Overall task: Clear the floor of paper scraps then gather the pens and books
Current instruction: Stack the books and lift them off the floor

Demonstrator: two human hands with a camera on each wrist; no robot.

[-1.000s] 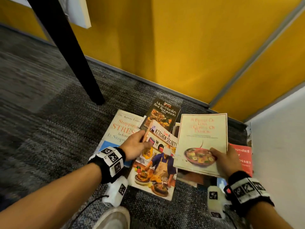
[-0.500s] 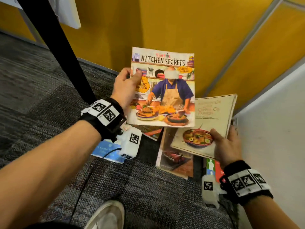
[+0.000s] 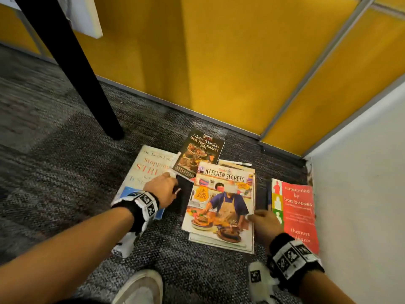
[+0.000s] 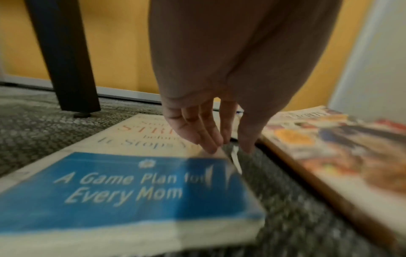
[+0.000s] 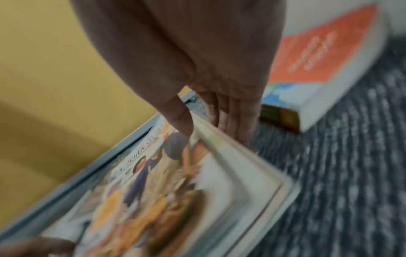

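The Kitchen Secrets cookbook (image 3: 221,205) (image 5: 153,182) lies on top of a small stack on the carpet. My right hand (image 3: 258,218) (image 5: 214,137) grips the stack's right edge, thumb on the cover and fingers down its side. My left hand (image 3: 173,189) (image 4: 230,149) is open, its straight fingertips (image 4: 211,147) touching the right edge of the cream and blue stress book (image 3: 144,172) (image 4: 131,182). A dark restaurant guide (image 3: 201,152) lies behind. A red book (image 3: 295,207) (image 5: 318,52) lies at the right. A white pen (image 3: 241,164) pokes out behind the stack.
A black table leg (image 3: 87,84) (image 4: 63,60) stands on the grey carpet (image 3: 54,172) at the left. Yellow partition panels (image 3: 219,62) close the back, and a white wall (image 3: 361,194) closes the right. My shoe (image 3: 140,288) is near the bottom edge.
My left hand laid the Kitchen Secrets cookbook on the cream cookbook, let go and moved left to the stress book. My right hand lowered that stack to the carpet and still holds its edge.
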